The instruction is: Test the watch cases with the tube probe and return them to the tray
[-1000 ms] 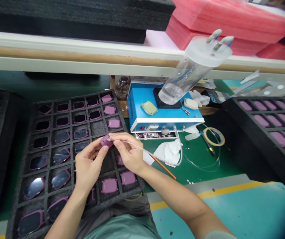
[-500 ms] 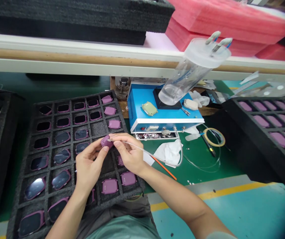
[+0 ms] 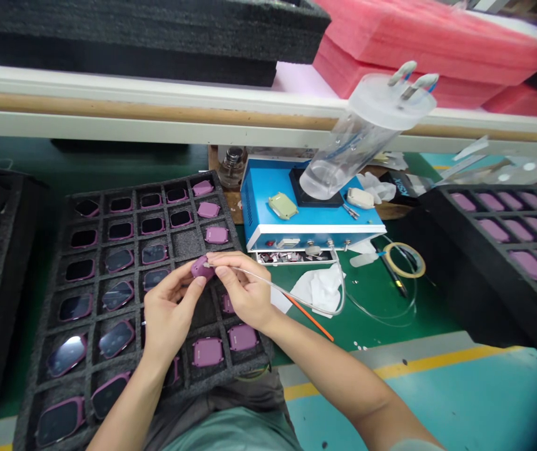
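My left hand point(image 3: 169, 307) pinches a purple smartwatch case point(image 3: 201, 267) between thumb and fingers, held above a foam tray. Closed beside it, my right hand point(image 3: 246, 289) grips the end of a thin pale cable or tube point(image 3: 287, 289) against the case; the exact tip is hidden by my fingers. That line loops back to the front of a blue box-shaped device point(image 3: 268, 181). Under my hands, the dark foam tray point(image 3: 186, 243) holds several purple watches, some with dark screens up, others with plain purple sides up.
On the blue device stand a clear cylinder point(image 3: 343, 156), a green watch case point(image 3: 282, 206) and a white one point(image 3: 360, 198). Crumpled tissue point(image 3: 323, 289), an orange stick point(image 3: 308, 317) and a tape roll point(image 3: 404, 260) lie right. Another filled tray point(image 3: 442, 207) stands far right; a shelf point(image 3: 156, 128) crosses above.
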### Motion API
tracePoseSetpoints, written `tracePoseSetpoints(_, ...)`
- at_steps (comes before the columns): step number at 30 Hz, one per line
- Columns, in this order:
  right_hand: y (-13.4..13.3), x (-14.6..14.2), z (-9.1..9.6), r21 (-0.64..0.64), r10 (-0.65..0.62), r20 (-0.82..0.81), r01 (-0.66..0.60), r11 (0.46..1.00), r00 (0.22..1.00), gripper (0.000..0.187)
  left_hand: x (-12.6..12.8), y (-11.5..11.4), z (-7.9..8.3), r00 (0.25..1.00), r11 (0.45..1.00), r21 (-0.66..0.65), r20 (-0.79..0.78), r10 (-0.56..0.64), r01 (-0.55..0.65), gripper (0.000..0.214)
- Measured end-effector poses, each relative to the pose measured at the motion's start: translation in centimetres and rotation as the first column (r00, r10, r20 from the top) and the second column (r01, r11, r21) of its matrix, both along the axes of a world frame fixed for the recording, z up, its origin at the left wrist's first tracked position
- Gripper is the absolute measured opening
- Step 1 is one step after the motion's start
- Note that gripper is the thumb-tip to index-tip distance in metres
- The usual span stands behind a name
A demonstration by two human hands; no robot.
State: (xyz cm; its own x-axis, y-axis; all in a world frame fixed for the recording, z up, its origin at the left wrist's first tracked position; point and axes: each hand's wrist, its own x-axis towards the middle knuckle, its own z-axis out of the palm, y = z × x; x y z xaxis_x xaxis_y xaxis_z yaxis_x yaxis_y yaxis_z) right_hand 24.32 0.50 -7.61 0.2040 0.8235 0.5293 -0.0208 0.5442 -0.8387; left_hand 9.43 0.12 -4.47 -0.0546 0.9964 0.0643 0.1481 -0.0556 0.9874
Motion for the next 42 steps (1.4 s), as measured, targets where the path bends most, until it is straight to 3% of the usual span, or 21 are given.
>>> tracePoseSetpoints(17, 0.0, 0.0, -0.2, 0.027, 0.018, -0.011, -0.018, 0.999, 1.000, 0.013, 0.2, 0.1, -0.2, 0.999, 0.999, 0.015, 0.036, -0.031, 0.030, 0.040)
tracePoseSetpoints(20, -0.5, 0.0, -0.3, 0.012, -0.023, -0.018, 0.023, 1.000, 1.000, 0.012, 0.0, 0.1, -0.2, 0.997, 0.998, 0.029, -0.052, -0.053, 0.055, 0.038)
tracePoseSetpoints(22, -0.8, 0.0, -0.4, -0.008, -0.080, -0.048, 0.080, 0.997, 0.996, 0.011, -0.8, -0.2, 0.3, 0.972, 0.996, 0.043, -0.226, -0.065, 0.077, 0.038)
tracePoseSetpoints(24, -0.9, -0.1, -0.5, -0.039, -0.136, -0.103, 0.133, 0.990, 0.985, 0.012, -1.8, -0.8, 1.1, 0.870, 0.988, 0.042, -0.481, -0.108, 0.146, 0.038)
tracePoseSetpoints(26, -0.9, -0.2, -0.7, -0.074, -0.168, -0.154, 0.158, 0.985, 0.974, 0.015, -2.7, -1.8, 2.1, 0.669, 0.953, -0.028, -0.706, -0.232, 0.301, 0.037)
tracePoseSetpoints(28, -0.7, -0.3, -0.7, -0.093, -0.176, -0.183, 0.161, 0.983, 0.967, 0.018, -3.2, -2.8, 3.0, 0.460, 0.880, -0.142, -0.808, -0.368, 0.454, 0.037)
tracePoseSetpoints(29, -0.7, -0.3, -0.7, -0.096, -0.174, -0.188, 0.158, 0.983, 0.967, 0.018, -3.3, -3.0, 3.4, 0.390, 0.845, -0.180, -0.826, -0.408, 0.503, 0.038)
tracePoseSetpoints(31, -0.6, -0.3, -0.7, -0.097, -0.173, -0.191, 0.157, 0.983, 0.966, 0.019, -3.1, -2.8, 4.0, 0.337, 0.817, -0.184, -0.845, -0.416, 0.546, 0.037)
tracePoseSetpoints(34, -0.6, -0.3, -0.7, -0.108, -0.178, -0.175, 0.161, 0.981, 0.968, 0.021, -2.3, 0.4, 4.7, 0.344, 0.865, -0.076, -0.897, -0.276, 0.496, 0.033)
tracePoseSetpoints(37, -0.8, -0.2, -0.8, -0.124, -0.191, -0.145, 0.174, 0.977, 0.971, 0.027, -1.6, 6.2, 4.5, 0.307, 0.925, 0.045, -0.948, -0.080, 0.377, 0.034)
tracePoseSetpoints(40, -0.9, -0.2, -1.0, -0.130, -0.207, -0.085, 0.195, 0.972, 0.975, 0.030, -1.6, 11.6, 4.1, 0.275, 0.941, 0.015, -0.958, -0.083, 0.339, 0.036)
tracePoseSetpoints(42, -0.9, -0.2, -1.1, -0.110, -0.216, -0.032, 0.211, 0.971, 0.976, 0.029, -1.7, 13.5, 4.1, 0.297, 0.948, 0.021, -0.952, -0.078, 0.317, 0.033)
